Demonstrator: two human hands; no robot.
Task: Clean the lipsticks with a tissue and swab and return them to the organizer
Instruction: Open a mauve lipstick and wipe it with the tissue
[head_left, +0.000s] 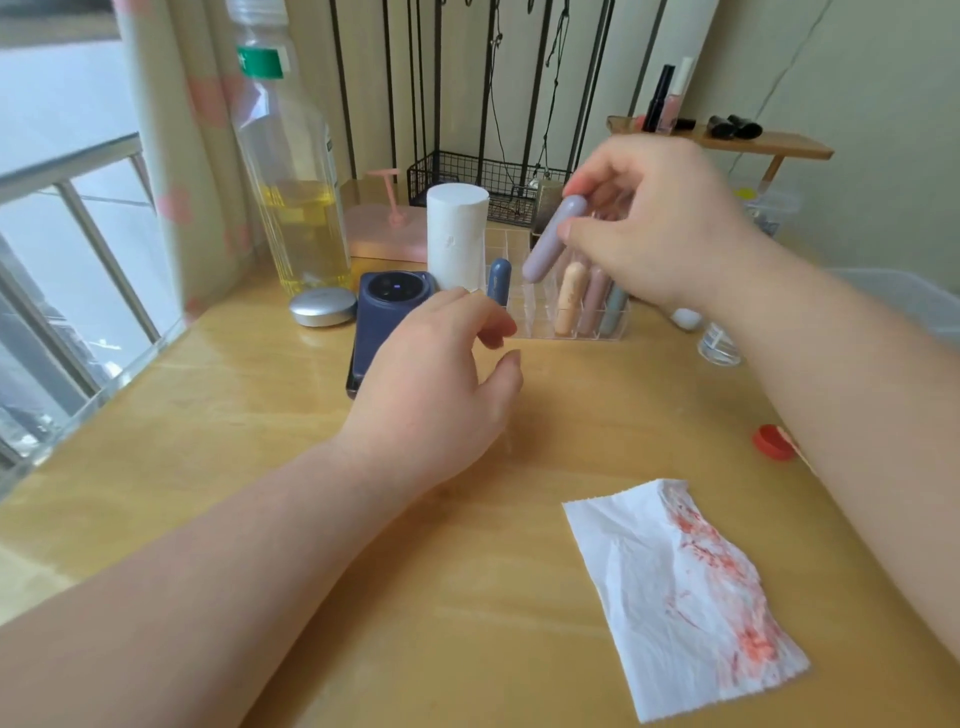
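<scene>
Head view, nearest first: the tissue (675, 597) lies flat and smeared red just under my right forearm, so a careless sweep back could drag pigment onto my skin or the wood. My left hand (431, 384) hovers loosely curled, grasping nothing, just beside the front corner of the clear organizer (535, 312) but not bracing it. My right hand (660, 223) pinches the lilac lipstick (553, 239) between thumb and fingers, tilted, its lower end above the open cells. I judge the tilt to be the main risk: coming down at that angle, the tube could catch a divider and shove or tip the light organizer. It could also knock the blue lipstick (500, 280) or the peach lipstick (569, 299) standing in their cells.

The table (311, 467) is glossy pale wood. A red cap (774, 441) sits by my right arm, and a dark phone (384, 322), a silver compact (323, 306) and a tissue roll (456, 236) stand farther back. Behind them are a tall bottle (291, 171) of yellow liquid, a wire basket (467, 176), a wooden shelf (753, 143) and a curtain (182, 130) by the window.
</scene>
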